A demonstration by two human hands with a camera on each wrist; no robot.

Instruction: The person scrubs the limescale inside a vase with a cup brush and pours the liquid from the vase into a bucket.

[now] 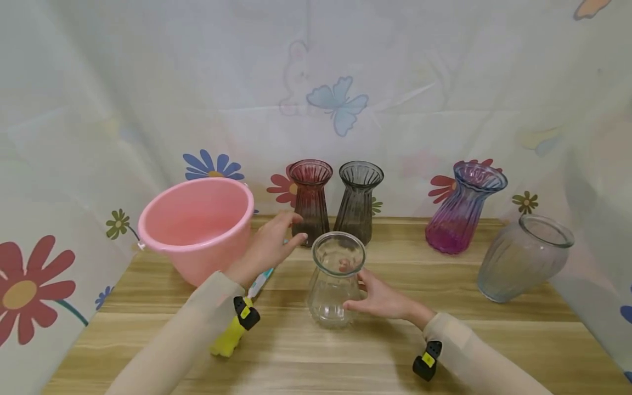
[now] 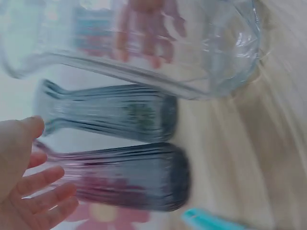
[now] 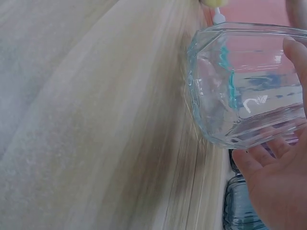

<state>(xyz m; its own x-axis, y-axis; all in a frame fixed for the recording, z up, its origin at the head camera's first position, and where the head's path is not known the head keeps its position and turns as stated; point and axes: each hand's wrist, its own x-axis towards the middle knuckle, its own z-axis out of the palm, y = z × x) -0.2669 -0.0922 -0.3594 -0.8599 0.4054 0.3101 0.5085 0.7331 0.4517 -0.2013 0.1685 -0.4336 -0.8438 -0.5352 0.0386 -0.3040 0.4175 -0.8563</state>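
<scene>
A clear glass vase with a flared rim stands upright near the middle of the wooden table. My right hand grips its right side, thumb across the front and fingers behind the glass; the right wrist view shows the vase between thumb and fingers. To the vase's left, my left hand hovers with fingers spread and holds nothing. Just beyond its fingertips stands a red-and-grey ribbed vase. Below the left forearm lies a brush with a yellow sponge head and a white-and-teal handle, partly covered.
A pink basin stands at the left. Beside the red-and-grey vase is a grey ribbed vase. Toward the right are a blue-and-magenta vase and a wide frosted glass vase. A patterned curtain hangs behind the table.
</scene>
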